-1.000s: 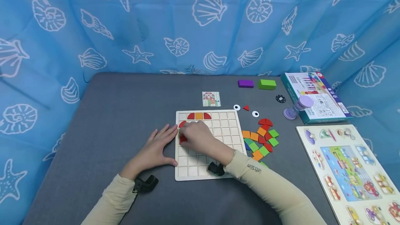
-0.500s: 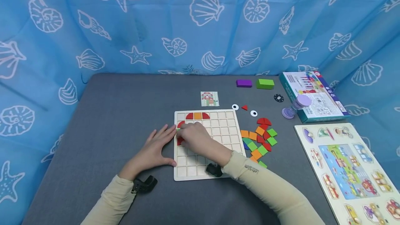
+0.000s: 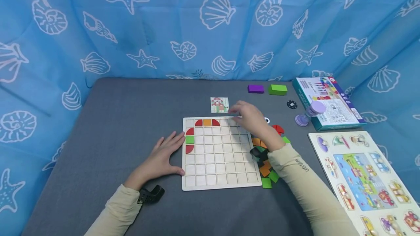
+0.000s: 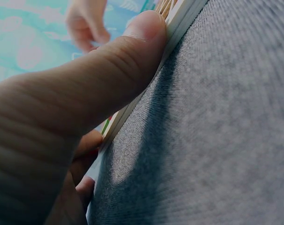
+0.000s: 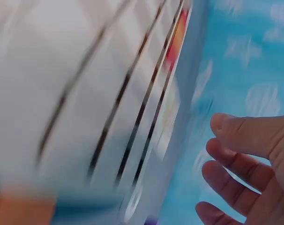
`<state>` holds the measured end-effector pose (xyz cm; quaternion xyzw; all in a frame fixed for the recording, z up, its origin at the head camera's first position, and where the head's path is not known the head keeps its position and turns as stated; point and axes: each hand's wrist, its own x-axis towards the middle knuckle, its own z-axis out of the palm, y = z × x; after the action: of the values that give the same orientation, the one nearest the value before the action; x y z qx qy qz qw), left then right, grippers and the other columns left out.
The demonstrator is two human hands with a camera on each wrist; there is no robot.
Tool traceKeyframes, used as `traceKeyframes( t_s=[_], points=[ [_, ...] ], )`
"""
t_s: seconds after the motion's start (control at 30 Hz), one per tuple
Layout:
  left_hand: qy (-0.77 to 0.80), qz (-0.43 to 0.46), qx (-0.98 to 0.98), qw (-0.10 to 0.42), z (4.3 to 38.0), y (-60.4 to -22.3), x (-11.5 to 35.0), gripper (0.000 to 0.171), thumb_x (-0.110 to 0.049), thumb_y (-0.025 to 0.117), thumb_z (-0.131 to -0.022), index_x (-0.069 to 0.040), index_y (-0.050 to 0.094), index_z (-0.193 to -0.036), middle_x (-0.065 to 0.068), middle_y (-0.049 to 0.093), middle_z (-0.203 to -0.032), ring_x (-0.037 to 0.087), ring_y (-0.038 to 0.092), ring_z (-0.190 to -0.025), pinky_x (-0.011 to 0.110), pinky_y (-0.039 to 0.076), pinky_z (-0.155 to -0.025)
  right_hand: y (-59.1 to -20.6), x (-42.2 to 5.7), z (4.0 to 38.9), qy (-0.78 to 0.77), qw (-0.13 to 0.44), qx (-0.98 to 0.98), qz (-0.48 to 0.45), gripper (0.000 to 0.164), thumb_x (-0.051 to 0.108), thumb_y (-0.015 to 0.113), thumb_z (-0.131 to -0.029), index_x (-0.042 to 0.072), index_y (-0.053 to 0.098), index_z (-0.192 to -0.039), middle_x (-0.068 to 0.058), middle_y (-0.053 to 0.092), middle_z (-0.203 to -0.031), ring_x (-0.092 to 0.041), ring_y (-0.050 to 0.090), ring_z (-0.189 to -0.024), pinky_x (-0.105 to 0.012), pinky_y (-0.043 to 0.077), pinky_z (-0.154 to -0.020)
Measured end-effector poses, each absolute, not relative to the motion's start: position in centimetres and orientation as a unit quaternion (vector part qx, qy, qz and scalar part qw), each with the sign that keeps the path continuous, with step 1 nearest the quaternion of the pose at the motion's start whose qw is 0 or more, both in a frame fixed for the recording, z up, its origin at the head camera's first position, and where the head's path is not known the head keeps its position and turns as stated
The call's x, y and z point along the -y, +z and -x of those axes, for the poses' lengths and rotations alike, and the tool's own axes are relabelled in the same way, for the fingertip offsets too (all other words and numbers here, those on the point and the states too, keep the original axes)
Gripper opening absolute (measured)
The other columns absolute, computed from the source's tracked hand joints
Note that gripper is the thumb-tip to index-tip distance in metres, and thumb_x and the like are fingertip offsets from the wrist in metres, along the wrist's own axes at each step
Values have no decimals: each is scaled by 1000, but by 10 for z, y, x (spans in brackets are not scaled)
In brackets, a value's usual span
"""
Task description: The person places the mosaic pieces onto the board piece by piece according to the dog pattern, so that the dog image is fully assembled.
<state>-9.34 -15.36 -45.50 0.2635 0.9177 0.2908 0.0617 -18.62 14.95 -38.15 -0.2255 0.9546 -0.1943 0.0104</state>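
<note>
A wooden grid board (image 3: 213,163) lies on the grey table. Along its top row sit a red quarter-round, an orange square (image 3: 207,122) and another red quarter-round. Down its left column are a red quarter-round (image 3: 189,149), a green square (image 3: 190,140) and one more red quarter-round. My left hand (image 3: 162,157) is spread flat by the board's left edge, thumb and fingertips touching it. Over the board's upper right, my right hand (image 3: 251,119) hovers with loosely bent fingers; in the right wrist view nothing shows between them. A small pattern card (image 3: 219,105) lies just beyond the board.
Loose coloured tiles (image 3: 266,182) lie right of the board, partly hidden by the right arm. Behind are a purple block (image 3: 256,89), a green block (image 3: 277,90) and a black disc (image 3: 292,104). A purple hourglass (image 3: 310,113), a box (image 3: 331,115) and a picture puzzle (image 3: 367,174) stand right.
My right hand has left the board's left column and moved right and away from me, uncovering the green square between two red pieces. The left hand has stayed at the board's edge.
</note>
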Motion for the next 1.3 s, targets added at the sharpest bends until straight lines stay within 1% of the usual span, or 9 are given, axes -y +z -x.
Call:
traceKeyframes(
  t_s=[0.13,0.27,0.43,0.63,0.77,0.9,1.1,1.23,1.3],
  points=[
    [289,-268,-917,60,94,-457,155,111,-65,68,-55,-14,23,-142,-1,17,-148,24,8,-136,54,4,-103,-388,-186,199,-184,27,-965,186,27,5,63,-80,6,65,-106,-11,57,-101,-28,55,-93,-42,45,-76],
    [289,-271,-916,61,94,-457,154,109,-63,69,-56,-15,22,-142,-1,17,-148,24,8,-136,53,4,-103,-397,-204,205,-164,38,-969,179,30,5,65,-79,7,64,-108,-12,57,-102,-28,54,-92,-43,45,-75],
    [287,-267,-918,62,94,-456,154,108,-63,69,-57,-15,22,-142,-1,17,-148,24,9,-136,53,4,-103,-405,-206,208,-151,55,-971,175,31,6,63,-80,10,63,-111,-11,57,-100,-24,52,-83,-39,44,-68],
    [287,-267,-918,64,94,-456,154,109,-64,68,-57,-15,21,-142,-2,16,-148,24,8,-136,53,4,-103,-409,-203,212,-137,55,-974,171,31,8,63,-81,13,63,-112,-8,56,-87,-20,47,-71,-31,35,-55],
    [289,-266,-917,62,94,-457,154,110,-65,68,-56,-15,22,-142,-2,17,-148,24,8,-136,54,4,-103,-411,-203,216,-131,51,-977,157,23,12,63,-82,11,66,-104,-8,56,-85,-20,49,-71,-33,39,-58],
    [287,-267,-918,59,94,-458,154,110,-66,67,-56,-16,22,-143,-3,16,-148,24,8,-136,54,4,-103,-410,-204,217,-128,46,-980,142,20,16,63,-82,8,66,-101,-9,57,-90,-23,53,-78,-39,44,-66],
    [286,-268,-918,61,94,-458,154,109,-65,67,-57,-16,21,-143,-3,16,-149,23,7,-137,53,3,-103,-399,-180,208,-145,27,-974,173,24,18,66,-80,7,65,-102,-7,59,-93,-22,56,-85,-41,44,-73],
    [290,-265,-917,65,94,-458,154,109,-63,68,-57,-16,21,-143,-3,16,-148,23,7,-137,52,3,-104,-393,-144,195,-149,-1,-955,255,23,18,68,-78,9,67,-99,-3,62,-92,-18,58,-85,-37,45,-73],
    [288,-265,-918,65,94,-458,154,109,-63,68,-57,-15,21,-143,-3,16,-148,23,7,-137,52,3,-104,-394,-124,189,-144,-14,-945,295,21,17,69,-77,11,68,-97,-1,62,-89,-15,58,-81,-34,46,-70]
  ],
)
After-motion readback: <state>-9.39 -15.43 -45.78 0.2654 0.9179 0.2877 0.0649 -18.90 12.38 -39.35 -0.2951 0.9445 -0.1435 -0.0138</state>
